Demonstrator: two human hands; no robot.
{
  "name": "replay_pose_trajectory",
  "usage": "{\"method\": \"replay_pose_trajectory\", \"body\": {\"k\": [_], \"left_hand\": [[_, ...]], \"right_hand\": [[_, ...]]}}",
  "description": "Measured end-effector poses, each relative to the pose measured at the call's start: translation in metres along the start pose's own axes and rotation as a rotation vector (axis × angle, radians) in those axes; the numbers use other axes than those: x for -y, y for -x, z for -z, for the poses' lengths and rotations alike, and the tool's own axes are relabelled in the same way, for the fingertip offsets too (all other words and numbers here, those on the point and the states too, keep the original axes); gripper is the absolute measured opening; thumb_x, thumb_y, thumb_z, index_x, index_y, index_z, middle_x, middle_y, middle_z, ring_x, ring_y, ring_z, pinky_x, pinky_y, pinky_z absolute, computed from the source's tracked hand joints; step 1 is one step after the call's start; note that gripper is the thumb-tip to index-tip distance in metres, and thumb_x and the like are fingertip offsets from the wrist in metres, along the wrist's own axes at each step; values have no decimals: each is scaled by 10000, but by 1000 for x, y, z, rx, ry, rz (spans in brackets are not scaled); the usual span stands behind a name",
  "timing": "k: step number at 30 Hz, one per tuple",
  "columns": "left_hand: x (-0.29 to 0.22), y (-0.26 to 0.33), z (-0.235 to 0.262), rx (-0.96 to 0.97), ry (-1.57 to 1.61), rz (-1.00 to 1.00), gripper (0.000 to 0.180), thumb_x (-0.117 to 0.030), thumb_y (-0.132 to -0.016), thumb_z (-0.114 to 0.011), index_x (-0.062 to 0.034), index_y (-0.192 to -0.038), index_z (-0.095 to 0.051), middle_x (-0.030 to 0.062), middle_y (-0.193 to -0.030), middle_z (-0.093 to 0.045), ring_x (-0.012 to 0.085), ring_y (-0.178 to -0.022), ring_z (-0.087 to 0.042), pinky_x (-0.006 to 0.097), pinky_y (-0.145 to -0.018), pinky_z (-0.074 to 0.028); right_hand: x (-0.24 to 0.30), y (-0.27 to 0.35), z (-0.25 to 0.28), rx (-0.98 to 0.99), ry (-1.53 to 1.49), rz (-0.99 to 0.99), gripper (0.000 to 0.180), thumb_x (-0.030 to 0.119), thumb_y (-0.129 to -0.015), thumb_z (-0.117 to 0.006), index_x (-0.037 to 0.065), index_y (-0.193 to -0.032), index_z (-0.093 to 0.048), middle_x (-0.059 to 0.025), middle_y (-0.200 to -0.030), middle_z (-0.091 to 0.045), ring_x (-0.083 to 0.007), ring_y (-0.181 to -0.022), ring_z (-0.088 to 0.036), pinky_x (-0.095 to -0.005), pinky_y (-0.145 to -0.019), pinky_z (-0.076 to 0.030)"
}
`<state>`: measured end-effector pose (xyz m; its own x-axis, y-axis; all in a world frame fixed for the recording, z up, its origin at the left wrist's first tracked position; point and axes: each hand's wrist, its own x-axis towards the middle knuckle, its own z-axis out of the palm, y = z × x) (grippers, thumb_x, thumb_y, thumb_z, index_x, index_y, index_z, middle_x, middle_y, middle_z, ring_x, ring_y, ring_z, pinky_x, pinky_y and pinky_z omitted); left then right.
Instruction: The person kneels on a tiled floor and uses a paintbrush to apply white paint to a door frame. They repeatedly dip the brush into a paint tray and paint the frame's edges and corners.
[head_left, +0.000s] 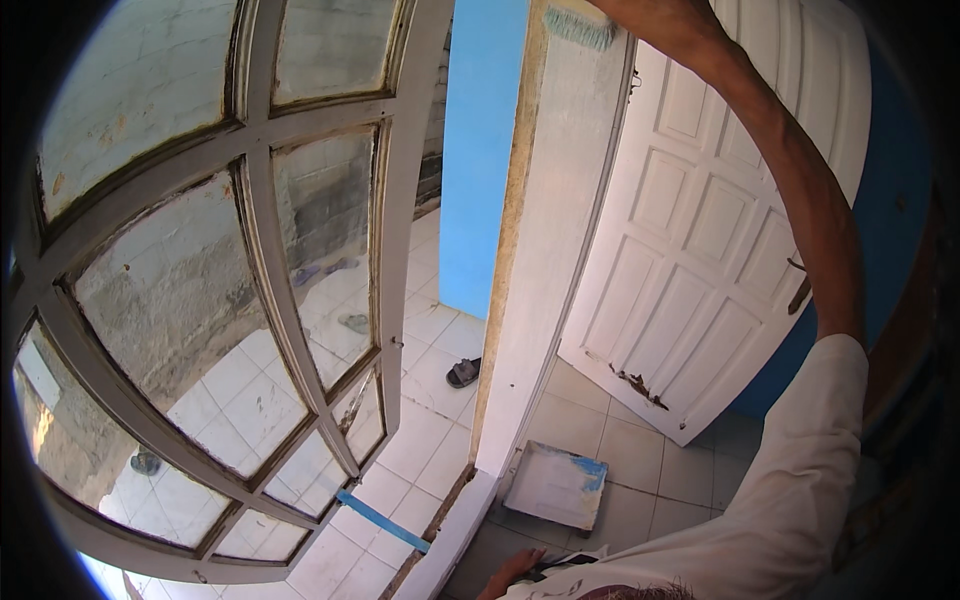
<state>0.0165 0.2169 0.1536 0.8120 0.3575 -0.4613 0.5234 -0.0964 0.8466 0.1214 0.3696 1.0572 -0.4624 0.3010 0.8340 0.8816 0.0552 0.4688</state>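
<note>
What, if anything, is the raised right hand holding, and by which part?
The right hand apparently holds a wide, pale blue-green bristled brush; the gripped part, outside the picture, cannot be told.

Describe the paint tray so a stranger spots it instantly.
Find the white panelled door at the right. Below its bottom edge in the picture, on the tiles beside the white post, sits a squarish white tray. The blue smear on one corner sets it apart from both.
</note>
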Motion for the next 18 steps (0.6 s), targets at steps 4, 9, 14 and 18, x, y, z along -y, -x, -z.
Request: {"method": "replay_pose_trajectory", "body": {"k": [4, 9, 14, 18], "left_hand": [[16, -4, -5, 1, 15, 2, 791, -629, -1050, -322, 70, -1265, -623, 311, -1284, -629, 460, -1217, -580, 506, -1069, -411], [22, -12, -8, -24, 29, -85, 766, -606, -1061, -327, 65, -1287, -618, 305, -1298, -628, 451, -1235, -577, 499, -1089, -401], [22, -14, -4, -27, 0, 9, 800, -638, -1047, -339, 63, -1327, -605, 308, -1343, -611, 455, -1283, -557, 500, -1105, -399], [15, -9, 2, -17, -16, 40, 814, -651, -1039, -344, 61, -1332, -611, 308, -1332, -623, 458, -1275, -572, 506, -1093, -414]], "right_hand": [[5, 4, 7, -355, 219, 610, 188, 164, -897, -737, -7, -930, -666, -101, -816, -669, -196, -711, -614, -333, -650, -495], [-19, 88, -13, -196, 519, 805, 306, 225, -829, -825, 112, -1084, -698, -17, -981, -711, -154, -864, -663, -300, -622, -508], [14, 155, -20, -56, 332, 721, 326, 157, -778, -834, 98, -1065, -691, 4, -994, -677, -138, -876, -618, -257, -585, -475], [26, 159, -9, 50, -19, 553, 270, 127, -807, -832, 71, -1033, -695, -23, -941, -680, -158, -829, -666, -294, -636, -546]]}}
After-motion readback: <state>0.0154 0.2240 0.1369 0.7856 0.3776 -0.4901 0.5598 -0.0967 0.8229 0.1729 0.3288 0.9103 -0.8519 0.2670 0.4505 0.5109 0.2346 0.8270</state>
